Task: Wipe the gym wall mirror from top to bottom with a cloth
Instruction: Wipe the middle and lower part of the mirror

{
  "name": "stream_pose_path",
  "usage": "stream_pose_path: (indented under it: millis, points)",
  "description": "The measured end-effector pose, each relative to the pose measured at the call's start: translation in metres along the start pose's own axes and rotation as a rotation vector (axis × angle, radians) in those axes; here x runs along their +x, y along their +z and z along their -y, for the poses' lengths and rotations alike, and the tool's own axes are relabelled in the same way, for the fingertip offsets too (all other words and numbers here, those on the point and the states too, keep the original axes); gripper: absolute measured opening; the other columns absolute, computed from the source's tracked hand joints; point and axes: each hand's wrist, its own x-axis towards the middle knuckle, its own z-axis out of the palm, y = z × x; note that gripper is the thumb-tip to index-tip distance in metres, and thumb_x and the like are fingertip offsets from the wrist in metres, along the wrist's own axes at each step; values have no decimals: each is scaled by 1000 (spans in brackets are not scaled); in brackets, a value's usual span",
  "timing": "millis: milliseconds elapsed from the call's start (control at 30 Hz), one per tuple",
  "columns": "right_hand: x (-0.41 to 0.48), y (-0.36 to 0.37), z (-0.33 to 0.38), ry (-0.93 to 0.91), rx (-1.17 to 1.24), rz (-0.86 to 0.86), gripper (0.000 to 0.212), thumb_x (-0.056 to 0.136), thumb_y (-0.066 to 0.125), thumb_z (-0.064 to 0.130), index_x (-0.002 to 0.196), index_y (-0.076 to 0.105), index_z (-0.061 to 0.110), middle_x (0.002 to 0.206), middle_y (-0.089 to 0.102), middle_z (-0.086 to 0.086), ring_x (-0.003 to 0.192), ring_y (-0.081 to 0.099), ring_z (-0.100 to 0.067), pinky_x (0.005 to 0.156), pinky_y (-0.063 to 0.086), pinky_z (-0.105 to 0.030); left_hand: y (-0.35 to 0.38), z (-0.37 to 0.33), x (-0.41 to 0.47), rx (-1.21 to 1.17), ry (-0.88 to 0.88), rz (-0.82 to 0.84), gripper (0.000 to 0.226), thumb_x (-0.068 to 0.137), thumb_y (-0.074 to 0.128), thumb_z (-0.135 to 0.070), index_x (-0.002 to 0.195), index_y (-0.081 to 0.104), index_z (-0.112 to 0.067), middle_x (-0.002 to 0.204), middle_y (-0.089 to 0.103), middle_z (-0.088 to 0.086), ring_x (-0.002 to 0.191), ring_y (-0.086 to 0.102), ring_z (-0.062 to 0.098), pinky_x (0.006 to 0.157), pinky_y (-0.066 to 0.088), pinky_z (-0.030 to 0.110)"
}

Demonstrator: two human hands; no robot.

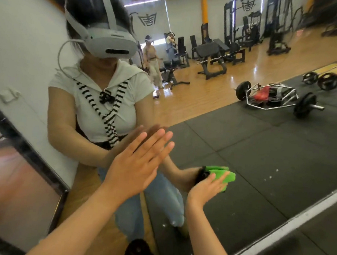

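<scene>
Two bare arms reach up to a big gym wall mirror (260,152). On the glass the left hand (135,164) is flat and wide open. Its fingers are straight, its tips touch the mirror, and it holds nothing.

To its right, lower down, the right hand (207,186) pushes a folded bright green cloth (226,177) on the glass. The fingers lie nearly straight over the cloth. I cannot see the thumb. The cloth sits low on the mirror, near its bottom edge.

Inside the mirror you can see a person in a white headset (109,43) and a silver bar with black round weights (274,96) on the floor.
</scene>
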Motion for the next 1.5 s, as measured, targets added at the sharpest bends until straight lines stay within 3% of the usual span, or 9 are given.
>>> stream_pose_path:
  millis: [100, 300, 567, 800, 867, 1000, 1067, 1267, 1500]
  points:
    - [-31, 20, 36, 36, 24, -5, 56, 107, 38, 22, 157, 14, 15, 165, 6, -12, 153, 1, -26, 119, 2, -34, -6, 22, -45, 65, -20, 18, 65, 95, 41, -24, 157, 28, -8, 165, 19, 10, 153, 14, 26, 126, 3, 43]
    - [-94, 31, 30, -593, -58, 240, 54, 100, 28, 44, 151, 10, 39, 163, -4, 8, 147, -15, 2, 120, -6, -28, 2, 41, -81, 98, -77, 36, 64, 100, 34, -28, 159, 20, -6, 167, 13, 11, 154, 12, 25, 126, 3, 43]
    - [-91, 27, 1, -77, -13, 50, 55, 107, 34, 26, 156, 10, 23, 165, 3, -9, 153, -2, -22, 123, 1, -42, 8, 36, -84, 132, -91, -40, 63, 101, 30, -27, 159, 18, -5, 167, 10, 12, 154, 8, 26, 126, 4, 45]
    - [-130, 39, 16, -700, -107, 269, 60, 101, 29, 50, 153, 14, 25, 163, 3, -4, 146, -15, 6, 117, -9, -15, 10, 35, -84, 116, -96, -41, 62, 100, 31, -26, 158, 22, -6, 165, 16, 10, 153, 13, 26, 126, 4, 45]
    - [-111, 29, -6, -641, -119, 232, 58, 100, 26, 56, 151, 17, 31, 163, 7, -2, 147, -10, 3, 118, -3, -17, 9, 35, -83, 99, -97, -43, 63, 100, 32, -25, 159, 21, -7, 166, 15, 9, 153, 12, 26, 125, 5, 45]
    - [-83, 7, -34, -223, -98, 104, 53, 104, 31, 38, 152, 9, 34, 165, 5, -1, 152, -1, -19, 124, 5, -45, 0, 33, -81, 0, -128, -39, 67, 94, 39, -23, 158, 24, -8, 165, 18, 8, 152, 17, 25, 126, 3, 44]
    - [-90, 10, -22, -130, -68, 137, 55, 108, 33, 26, 156, 6, 28, 166, 0, -2, 153, -4, -18, 124, 2, -41, -8, 32, -86, -72, -177, -39, 67, 92, 42, -23, 156, 30, -9, 165, 19, 9, 152, 17, 25, 126, 3, 43]
    - [-168, 41, 13, -607, -88, 357, 58, 99, 28, 44, 151, 3, 33, 160, -10, 9, 143, -22, 6, 116, -13, -17, -20, 51, -144, -13, -248, -56, 65, 96, 40, -26, 157, 26, -10, 165, 19, 8, 153, 13, 22, 125, 4, 41]
    - [-150, 40, -12, -511, -89, 192, 53, 98, 33, 36, 149, 16, 37, 162, 4, 3, 150, -3, -11, 121, 2, -40, -30, 99, -200, -16, -350, -43, 63, 103, 31, -28, 160, 14, -8, 169, 3, 5, 155, 3, 21, 125, 3, 42]
